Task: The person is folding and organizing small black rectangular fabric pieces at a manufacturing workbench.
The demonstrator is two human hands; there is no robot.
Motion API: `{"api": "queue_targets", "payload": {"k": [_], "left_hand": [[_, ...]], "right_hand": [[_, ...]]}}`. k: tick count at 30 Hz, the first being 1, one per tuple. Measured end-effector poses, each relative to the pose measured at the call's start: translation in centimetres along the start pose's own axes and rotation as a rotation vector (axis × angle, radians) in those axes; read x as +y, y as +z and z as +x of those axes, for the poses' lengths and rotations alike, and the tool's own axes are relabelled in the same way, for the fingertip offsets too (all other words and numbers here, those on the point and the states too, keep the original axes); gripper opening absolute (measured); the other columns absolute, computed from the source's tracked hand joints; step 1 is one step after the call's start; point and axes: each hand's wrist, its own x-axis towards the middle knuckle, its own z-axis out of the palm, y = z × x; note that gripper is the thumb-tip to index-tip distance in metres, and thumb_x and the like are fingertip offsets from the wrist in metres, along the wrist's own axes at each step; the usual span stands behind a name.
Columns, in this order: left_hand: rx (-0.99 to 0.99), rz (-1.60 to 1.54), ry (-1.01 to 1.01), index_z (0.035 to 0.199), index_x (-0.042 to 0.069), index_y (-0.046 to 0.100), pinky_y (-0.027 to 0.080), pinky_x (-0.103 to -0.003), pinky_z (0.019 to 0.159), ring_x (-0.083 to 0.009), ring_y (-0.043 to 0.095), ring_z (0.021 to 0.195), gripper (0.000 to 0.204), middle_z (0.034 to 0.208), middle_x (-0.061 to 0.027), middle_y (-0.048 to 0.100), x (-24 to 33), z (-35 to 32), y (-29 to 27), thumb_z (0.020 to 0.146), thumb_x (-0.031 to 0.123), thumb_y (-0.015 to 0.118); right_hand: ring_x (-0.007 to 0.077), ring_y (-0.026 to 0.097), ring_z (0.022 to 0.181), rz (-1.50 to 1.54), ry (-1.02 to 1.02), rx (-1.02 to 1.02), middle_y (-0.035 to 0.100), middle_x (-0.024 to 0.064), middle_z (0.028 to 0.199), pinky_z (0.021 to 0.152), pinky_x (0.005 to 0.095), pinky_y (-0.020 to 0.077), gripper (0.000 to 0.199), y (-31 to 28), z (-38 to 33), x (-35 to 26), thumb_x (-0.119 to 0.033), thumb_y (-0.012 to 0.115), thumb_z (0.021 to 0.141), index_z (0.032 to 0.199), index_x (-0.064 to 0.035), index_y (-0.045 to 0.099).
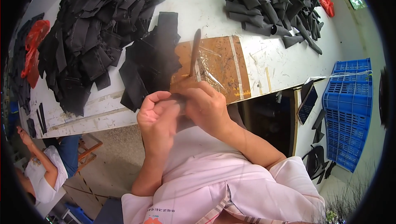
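My left hand (159,120) and my right hand (208,108) meet in front of my body, at the near edge of the white table (194,1). Pinched between the fingers of both is a small dark fabric piece (178,98), blurred and mostly covered. Just beyond my right hand, a brown stick (195,52) rises above a brown cardboard sheet (237,71) with clear tape on it; its lower end is hard to make out. Several flat black fabric pieces (150,59) lie to the left of the stick, partly over the cardboard.
A large heap of stitched black pieces (95,38) covers the table's left. Rolled black fabric tubes (272,7) are piled far right. Blue plastic crates (346,116) stand at the right. Red plastic bags (37,52) lie far left. Another person (45,174) sits at lower left, beside a wooden stool (88,151).
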Motion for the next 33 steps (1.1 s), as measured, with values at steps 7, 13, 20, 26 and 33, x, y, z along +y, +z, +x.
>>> {"api": "queue_targets", "payload": {"k": [7,13,20,26,33], "left_hand": [[-0.221,-0.071,-0.176,0.103,0.001,0.047,0.037,-0.014,0.052,-0.0038,0.049,0.067,0.036,0.087,-0.0039,0.055,1.0,-0.2,-1.1,0.069,-0.008,0.053],[0.070,0.359,0.278,0.094,-0.003,0.049,0.032,-0.013,0.041,-0.0006,0.043,0.054,0.023,0.078,-0.0033,0.053,-0.3,-0.3,1.0,0.072,-0.010,0.050],[0.072,0.520,0.505,0.090,-0.004,0.050,0.033,-0.014,0.039,-0.0021,0.048,0.051,0.016,0.082,-0.0077,0.058,-2.1,0.5,-0.1,0.076,-0.011,0.047],[-0.226,-0.208,0.011,0.092,-0.004,0.048,0.029,-0.014,0.034,-0.0015,0.040,0.040,0.022,0.082,-0.0128,0.060,0.4,0.0,-0.5,0.074,-0.014,0.044],[-0.756,-0.269,-0.310,0.099,-0.006,0.052,0.025,-0.018,0.044,-0.0049,0.042,0.051,0.039,0.070,-0.0023,0.052,2.6,-2.5,-1.0,0.061,0.001,0.058]], "right_hand": [[0.0082,0.048,0.052,0.975,0.658,-0.218,0.048,-0.0010,0.061,0.047,0.0215,0.0394,0.007,-0.6,-0.4,0.7,-0.001,0.060,0.072,0.079,-0.0003,0.059],[0.0030,0.038,0.054,1.603,1.007,-0.333,0.048,-0.0040,0.063,0.046,0.0164,0.0290,0.008,-1.1,0.0,-0.1,-0.011,0.062,0.079,0.076,-0.0045,0.057],[0.0037,0.037,0.054,1.332,0.757,-0.387,0.046,-0.0042,0.062,0.047,0.0164,0.0287,0.018,-1.0,-0.1,0.2,-0.019,0.059,0.083,0.073,-0.0071,0.051],[0.0039,0.040,0.057,1.419,0.763,-0.324,0.046,-0.0041,0.064,0.051,0.0170,0.0324,0.019,-1.2,-0.1,0.3,-0.021,0.059,0.083,0.072,-0.0069,0.052],[0.0075,0.044,0.072,1.527,0.518,-0.414,0.044,-0.0009,0.084,0.067,0.0191,0.0372,0.016,-3.3,0.2,-1.9,-0.016,0.061,0.080,0.074,-0.0033,0.055]]}}
